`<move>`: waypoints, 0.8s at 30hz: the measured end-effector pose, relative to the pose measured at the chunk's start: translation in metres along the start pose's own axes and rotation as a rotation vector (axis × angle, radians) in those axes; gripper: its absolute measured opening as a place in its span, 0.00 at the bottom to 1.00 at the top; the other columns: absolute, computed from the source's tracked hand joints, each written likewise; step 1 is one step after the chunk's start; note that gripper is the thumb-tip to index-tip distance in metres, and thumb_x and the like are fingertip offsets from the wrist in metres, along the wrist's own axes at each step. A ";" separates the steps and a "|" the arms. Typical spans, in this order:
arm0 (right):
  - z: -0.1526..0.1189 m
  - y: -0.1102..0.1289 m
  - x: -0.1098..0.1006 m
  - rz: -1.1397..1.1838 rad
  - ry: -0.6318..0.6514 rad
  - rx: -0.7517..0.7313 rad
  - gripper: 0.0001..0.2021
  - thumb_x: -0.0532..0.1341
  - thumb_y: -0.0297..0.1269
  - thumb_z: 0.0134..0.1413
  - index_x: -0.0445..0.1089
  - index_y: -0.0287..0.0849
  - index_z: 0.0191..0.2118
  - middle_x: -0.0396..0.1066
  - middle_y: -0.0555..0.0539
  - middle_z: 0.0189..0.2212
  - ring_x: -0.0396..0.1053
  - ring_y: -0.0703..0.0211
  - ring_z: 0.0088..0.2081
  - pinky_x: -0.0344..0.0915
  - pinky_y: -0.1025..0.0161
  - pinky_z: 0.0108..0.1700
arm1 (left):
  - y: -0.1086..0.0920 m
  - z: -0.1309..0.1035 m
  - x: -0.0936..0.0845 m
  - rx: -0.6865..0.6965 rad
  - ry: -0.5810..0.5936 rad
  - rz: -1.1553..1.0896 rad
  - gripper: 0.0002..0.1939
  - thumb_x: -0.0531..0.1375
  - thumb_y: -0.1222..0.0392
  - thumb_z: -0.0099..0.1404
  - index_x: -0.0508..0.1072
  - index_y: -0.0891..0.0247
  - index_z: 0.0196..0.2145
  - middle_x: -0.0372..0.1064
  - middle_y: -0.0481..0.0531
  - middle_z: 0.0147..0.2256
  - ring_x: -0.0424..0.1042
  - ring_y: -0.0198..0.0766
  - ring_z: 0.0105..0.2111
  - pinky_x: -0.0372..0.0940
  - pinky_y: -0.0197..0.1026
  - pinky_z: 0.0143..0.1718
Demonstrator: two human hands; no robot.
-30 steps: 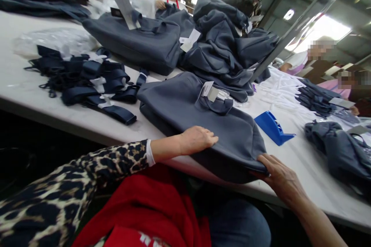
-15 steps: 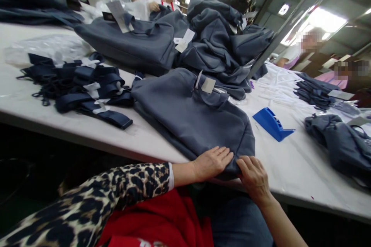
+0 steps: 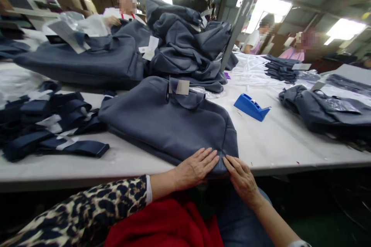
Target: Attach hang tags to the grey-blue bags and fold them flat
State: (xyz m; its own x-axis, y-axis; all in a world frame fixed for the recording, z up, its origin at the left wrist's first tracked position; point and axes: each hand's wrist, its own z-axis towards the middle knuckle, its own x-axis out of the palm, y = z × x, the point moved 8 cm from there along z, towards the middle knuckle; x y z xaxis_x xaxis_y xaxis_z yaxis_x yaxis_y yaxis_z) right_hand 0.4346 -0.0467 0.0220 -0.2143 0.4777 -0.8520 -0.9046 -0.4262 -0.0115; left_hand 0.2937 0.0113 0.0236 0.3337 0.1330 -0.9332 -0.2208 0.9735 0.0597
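Observation:
A dark blue-grey handbag point(image 3: 162, 123) lies on its side at the table's front edge, its handle point(image 3: 188, 100) and a pale hang tag point(image 3: 182, 87) at the top. My left hand point(image 3: 194, 168) rests flat on the bag's lower right part, fingers stretched out. At the bottom right corner, close beside it, my right hand point(image 3: 242, 179) touches the bag with its fingers extended. Its thumb is hidden. Left of the bag is a heap of navy straps point(image 3: 58, 119) bound with white wraps.
Behind the bag are another tagged bag point(image 3: 87, 61) and a tall pile of bags point(image 3: 188, 46). A blue tape dispenser point(image 3: 252, 107) stands to the right, with more bags point(image 3: 327, 108) beyond it. A metal post point(image 3: 243, 15) rises behind. Co-workers are across the table.
The view has turned right, so the table's things appear further left. My right hand's fingers look straighter at the bag's corner; my left hand stays flat on the bag.

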 end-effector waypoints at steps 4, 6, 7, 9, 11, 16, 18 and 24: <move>-0.003 0.008 -0.009 0.044 -0.032 0.077 0.33 0.48 0.21 0.62 0.47 0.46 0.71 0.62 0.42 0.63 0.57 0.50 0.64 0.62 0.48 0.63 | 0.003 0.001 0.002 0.015 -0.036 0.072 0.28 0.51 0.55 0.73 0.56 0.74 0.65 0.58 0.66 0.64 0.59 0.51 0.63 0.55 0.51 0.63; -0.004 0.009 -0.023 0.053 -0.099 0.150 0.32 0.51 0.22 0.63 0.49 0.47 0.70 0.61 0.42 0.63 0.58 0.49 0.64 0.63 0.46 0.62 | 0.007 0.006 -0.004 0.028 -0.041 0.058 0.27 0.52 0.56 0.72 0.58 0.74 0.64 0.60 0.66 0.62 0.62 0.50 0.62 0.59 0.50 0.61; -0.006 0.008 -0.032 0.059 -0.148 0.198 0.31 0.53 0.23 0.63 0.50 0.47 0.70 0.62 0.41 0.63 0.59 0.48 0.64 0.64 0.46 0.62 | 0.011 0.009 -0.011 0.030 -0.043 0.048 0.25 0.52 0.60 0.72 0.60 0.74 0.63 0.62 0.66 0.61 0.63 0.49 0.61 0.60 0.49 0.61; -0.009 0.003 -0.055 0.065 -0.272 0.307 0.30 0.56 0.25 0.63 0.53 0.47 0.68 0.63 0.39 0.60 0.62 0.47 0.61 0.65 0.45 0.60 | 0.021 0.016 -0.030 0.028 -0.047 0.011 0.23 0.52 0.68 0.69 0.62 0.73 0.61 0.65 0.63 0.60 0.65 0.45 0.60 0.62 0.46 0.60; -0.008 -0.001 -0.079 0.047 -0.384 0.371 0.28 0.59 0.27 0.62 0.57 0.48 0.66 0.66 0.39 0.57 0.64 0.47 0.58 0.66 0.44 0.58 | 0.033 0.024 -0.056 0.016 -0.060 -0.056 0.23 0.53 0.70 0.68 0.64 0.72 0.60 0.67 0.62 0.59 0.67 0.43 0.59 0.63 0.45 0.60; 0.027 0.003 -0.106 -0.104 -0.343 0.223 0.23 0.62 0.29 0.60 0.65 0.52 0.60 0.62 0.39 0.59 0.62 0.45 0.59 0.67 0.45 0.56 | 0.051 0.031 -0.110 0.000 -0.011 -0.254 0.23 0.57 0.65 0.69 0.64 0.65 0.61 0.67 0.58 0.58 0.67 0.41 0.59 0.63 0.44 0.60; 0.045 0.007 -0.107 -0.135 -0.302 0.151 0.21 0.64 0.30 0.58 0.68 0.51 0.57 0.60 0.39 0.60 0.61 0.44 0.59 0.67 0.46 0.56 | 0.053 0.030 -0.124 0.003 0.014 -0.320 0.23 0.57 0.63 0.70 0.64 0.63 0.61 0.67 0.57 0.58 0.67 0.41 0.59 0.63 0.45 0.61; 0.088 0.020 -0.108 -0.077 -0.293 0.007 0.11 0.66 0.30 0.56 0.74 0.48 0.44 0.61 0.41 0.60 0.59 0.46 0.61 0.65 0.48 0.57 | 0.055 0.023 -0.147 0.041 0.052 -0.481 0.22 0.59 0.58 0.70 0.66 0.60 0.61 0.68 0.55 0.58 0.66 0.41 0.59 0.61 0.42 0.60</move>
State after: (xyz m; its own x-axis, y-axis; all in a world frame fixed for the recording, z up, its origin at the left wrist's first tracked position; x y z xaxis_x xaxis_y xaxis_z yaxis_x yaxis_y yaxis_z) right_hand 0.4072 -0.0395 0.1595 -0.2418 0.7103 -0.6611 -0.9244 -0.3757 -0.0655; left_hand 0.2530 0.0500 0.1724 0.3428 -0.3422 -0.8749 -0.0163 0.9290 -0.3698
